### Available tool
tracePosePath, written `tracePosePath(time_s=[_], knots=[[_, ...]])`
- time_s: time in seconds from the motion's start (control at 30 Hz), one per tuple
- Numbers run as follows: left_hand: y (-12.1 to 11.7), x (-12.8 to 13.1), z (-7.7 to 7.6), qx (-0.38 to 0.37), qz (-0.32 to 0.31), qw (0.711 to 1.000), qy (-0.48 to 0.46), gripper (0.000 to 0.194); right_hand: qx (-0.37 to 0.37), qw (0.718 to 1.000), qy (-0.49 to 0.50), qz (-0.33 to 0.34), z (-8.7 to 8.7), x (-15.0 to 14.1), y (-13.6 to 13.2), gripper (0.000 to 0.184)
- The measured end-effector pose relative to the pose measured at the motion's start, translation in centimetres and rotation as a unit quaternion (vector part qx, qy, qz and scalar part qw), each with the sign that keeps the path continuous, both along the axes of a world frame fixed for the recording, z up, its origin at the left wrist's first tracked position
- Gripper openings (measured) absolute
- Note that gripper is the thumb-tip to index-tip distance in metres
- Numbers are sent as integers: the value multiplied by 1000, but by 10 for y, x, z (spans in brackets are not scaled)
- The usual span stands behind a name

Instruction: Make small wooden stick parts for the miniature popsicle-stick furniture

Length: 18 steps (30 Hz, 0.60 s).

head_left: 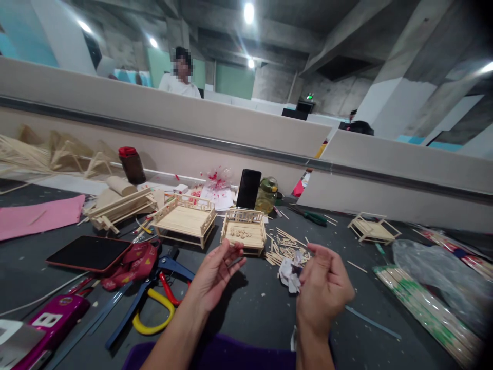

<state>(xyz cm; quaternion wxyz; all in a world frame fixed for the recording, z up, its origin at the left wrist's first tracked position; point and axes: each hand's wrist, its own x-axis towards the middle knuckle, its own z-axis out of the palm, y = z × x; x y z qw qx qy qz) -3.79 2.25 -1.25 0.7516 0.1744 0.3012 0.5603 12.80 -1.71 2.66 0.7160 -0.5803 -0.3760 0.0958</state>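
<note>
My left hand [217, 275] is closed, thumb and forefinger pinched together in front of a small wooden model bench [243, 226]. Whatever is in that pinch is too small to make out. Several tiny wooden bits [241, 234] lie on the bench's seat. To the right, my right hand [325, 285] is curled shut, its fingertips facing left; I cannot make out what they hold. Crumpled paper [289, 275] is just beside its fingers. Behind the paper, short cut sticks [287, 244] are scattered in a pile. A larger wooden model bench [185, 221] stands left of the small one.
Left of my hands lie yellow-handled scissors [154, 311], blue-handled pliers [173, 267], a tablet-like device [90, 253] and a red strap [133, 264]. A phone [248, 188] stands upright behind. At right are a wooden frame [374, 228] and bagged sticks [423, 308]. A person [180, 85] is beyond the partition.
</note>
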Motion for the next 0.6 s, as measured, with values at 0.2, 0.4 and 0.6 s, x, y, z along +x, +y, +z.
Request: tracePosePath(time_s=[0.2,0.4,0.6], knots=[[-1,-8,9,60,-88,988,-113,37,-10,946,-321,44,22,4,-7,36],[-11,-9,19,127,-126,973,-148,31,-39,957,-177,227,11,-29,-3,71],[-23,-8,26,229,-79,953,-180,30,-78,862,157,476,-7,-78,-6,45]])
